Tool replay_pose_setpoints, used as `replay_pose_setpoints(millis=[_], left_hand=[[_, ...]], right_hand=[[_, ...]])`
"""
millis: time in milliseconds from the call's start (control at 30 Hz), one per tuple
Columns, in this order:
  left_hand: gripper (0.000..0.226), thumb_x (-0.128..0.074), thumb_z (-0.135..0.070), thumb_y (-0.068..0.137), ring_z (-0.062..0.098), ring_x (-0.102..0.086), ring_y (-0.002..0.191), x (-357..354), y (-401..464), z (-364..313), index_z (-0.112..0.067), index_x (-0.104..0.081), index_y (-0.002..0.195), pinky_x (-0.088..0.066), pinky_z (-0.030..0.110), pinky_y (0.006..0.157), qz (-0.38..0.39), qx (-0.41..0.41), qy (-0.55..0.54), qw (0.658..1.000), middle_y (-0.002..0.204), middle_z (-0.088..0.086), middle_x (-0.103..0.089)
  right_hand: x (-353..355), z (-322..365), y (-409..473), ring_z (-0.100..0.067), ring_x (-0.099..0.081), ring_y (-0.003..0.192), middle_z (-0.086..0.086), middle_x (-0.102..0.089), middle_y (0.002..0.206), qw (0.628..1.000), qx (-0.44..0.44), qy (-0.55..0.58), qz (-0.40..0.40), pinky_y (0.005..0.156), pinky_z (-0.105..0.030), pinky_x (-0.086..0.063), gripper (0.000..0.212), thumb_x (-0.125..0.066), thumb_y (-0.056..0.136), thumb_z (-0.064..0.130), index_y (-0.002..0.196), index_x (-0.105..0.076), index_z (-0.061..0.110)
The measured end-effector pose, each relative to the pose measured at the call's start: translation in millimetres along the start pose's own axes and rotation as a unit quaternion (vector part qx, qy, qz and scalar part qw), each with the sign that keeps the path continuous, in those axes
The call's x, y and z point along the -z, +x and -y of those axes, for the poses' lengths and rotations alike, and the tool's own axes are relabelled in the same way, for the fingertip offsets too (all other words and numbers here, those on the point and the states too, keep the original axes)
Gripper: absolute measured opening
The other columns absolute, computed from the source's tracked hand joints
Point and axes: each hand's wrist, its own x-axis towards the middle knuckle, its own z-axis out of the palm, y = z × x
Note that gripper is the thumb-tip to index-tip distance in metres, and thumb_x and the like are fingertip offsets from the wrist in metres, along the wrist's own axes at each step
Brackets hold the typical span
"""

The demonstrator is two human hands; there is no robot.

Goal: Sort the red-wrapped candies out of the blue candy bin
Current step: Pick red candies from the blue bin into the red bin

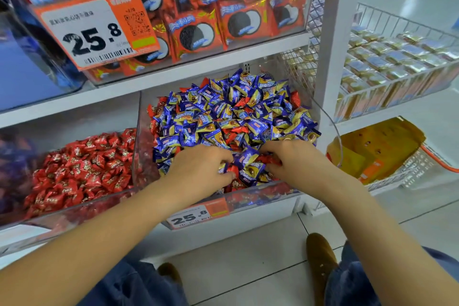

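Note:
A clear bin (142, 131) on the lower shelf is heaped with blue-and-yellow wrapped candies (231, 117), with a few red-wrapped candies (239, 103) scattered among them. Both hands dig into the front of the heap. My left hand (198, 169) curls its fingers around a red-wrapped candy (233, 169) near the front wall. My right hand (290, 159) has its fingers bent over a cluster of red candies (269, 159) and touches them; whether it grips one is hidden. To the left stands a bin of red-wrapped candies (82, 169).
The shelf above holds orange cookie packs (198, 32) behind a large price tag (96, 32). A small price tag (198, 215) hangs on the bin front. Wire baskets of gold packs (397, 57) and a yellow bag (380, 149) stand at right. My shoes (320, 256) rest on the tiled floor.

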Motion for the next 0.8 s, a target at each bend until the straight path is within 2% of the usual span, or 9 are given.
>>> replay_pose_setpoints(millis=[100,200,300,367,500,600,667,733,800], left_hand=[[0.023,-0.061,-0.049,0.086,0.007,-0.053,0.069,1.4,-2.3,8.2,-0.036,-0.063,0.105,-0.039,0.026,0.064,-0.002,0.022,-0.107,0.994,0.090,-0.009,-0.065],[0.009,-0.067,-0.038,0.085,0.004,-0.059,0.087,6.0,-2.5,13.8,-0.037,-0.061,0.091,-0.046,0.026,0.078,-0.004,0.061,-0.256,0.965,0.094,-0.017,-0.061],[0.013,-0.071,-0.025,0.084,-0.003,-0.059,0.093,14.2,-2.9,18.9,-0.034,-0.062,0.085,-0.045,0.019,0.082,-0.028,0.092,-0.372,0.923,0.094,-0.018,-0.063],[0.011,-0.069,-0.020,0.085,0.003,-0.062,0.094,20.3,-2.2,23.2,-0.026,-0.063,0.091,-0.045,0.020,0.084,-0.043,0.113,-0.429,0.895,0.098,-0.012,-0.067],[0.019,-0.052,-0.004,0.093,0.016,-0.068,0.075,28.3,-3.5,29.1,-0.021,-0.060,0.099,-0.056,0.028,0.074,-0.050,0.183,-0.530,0.827,0.097,0.003,-0.069],[0.032,-0.037,0.004,0.093,0.016,-0.060,0.064,34.4,-1.3,29.2,-0.015,-0.063,0.088,-0.053,0.020,0.053,-0.047,0.226,-0.509,0.829,0.108,0.008,-0.062],[0.027,-0.040,0.005,0.090,0.015,-0.053,0.051,38.2,2.3,30.4,-0.009,-0.057,0.074,-0.040,0.017,0.036,-0.035,0.280,-0.498,0.820,0.093,0.009,-0.059],[0.023,-0.051,-0.005,0.089,0.012,-0.048,0.046,41.0,5.3,33.9,-0.010,-0.052,0.066,-0.039,0.021,0.039,-0.030,0.318,-0.479,0.817,0.067,0.005,-0.052],[0.030,-0.054,-0.018,0.090,0.015,-0.043,0.049,37.8,3.9,42.6,-0.008,-0.051,0.062,-0.036,0.026,0.048,-0.048,0.271,-0.390,0.879,0.057,0.002,-0.046]], right_hand=[[-0.9,4.7,-1.5,-0.020,-0.054,0.081,-0.001,-0.060,0.087,1.000,0.001,0.019,0.005,0.067,-0.028,-0.040,0.033,-0.060,0.087,0.026,0.119,-0.058,0.019],[-3.2,6.9,0.1,-0.021,-0.053,0.079,-0.001,-0.062,0.084,1.000,-0.002,0.018,0.004,0.065,-0.029,-0.043,0.022,-0.059,0.086,0.019,0.108,-0.062,0.020],[-0.5,6.1,3.0,-0.023,-0.056,0.080,0.000,-0.062,0.080,1.000,-0.002,0.025,-0.003,0.063,-0.028,-0.042,0.019,-0.057,0.088,0.015,0.103,-0.066,0.022],[4.9,3.4,3.9,-0.020,-0.060,0.088,-0.002,-0.069,0.097,0.998,-0.021,0.048,-0.030,0.072,-0.025,-0.043,0.025,-0.059,0.091,0.020,0.115,-0.066,0.023],[13.4,-0.9,3.7,-0.013,-0.059,0.071,0.005,-0.067,0.082,0.984,-0.040,0.144,-0.099,0.063,-0.025,-0.043,0.019,-0.054,0.095,0.019,0.112,-0.062,0.024],[11.9,-0.5,7.1,-0.010,-0.049,0.060,0.000,-0.061,0.089,0.979,-0.036,0.176,-0.100,0.054,-0.023,-0.038,0.027,-0.043,0.098,0.009,0.114,-0.058,0.026],[9.4,4.6,10.3,-0.013,-0.039,0.053,-0.002,-0.047,0.094,0.974,-0.046,0.200,-0.097,0.050,-0.023,-0.031,0.033,-0.037,0.099,0.007,0.112,-0.058,0.027],[6.7,12.1,14.5,-0.018,-0.042,0.063,-0.003,-0.045,0.090,0.965,-0.060,0.215,-0.135,0.052,-0.028,-0.030,0.028,-0.035,0.098,0.007,0.098,-0.057,0.024],[6.2,19.3,18.0,-0.020,-0.041,0.072,-0.006,-0.049,0.077,0.951,-0.074,0.232,-0.193,0.053,-0.030,-0.027,0.026,-0.033,0.095,0.006,0.083,-0.053,0.015]])
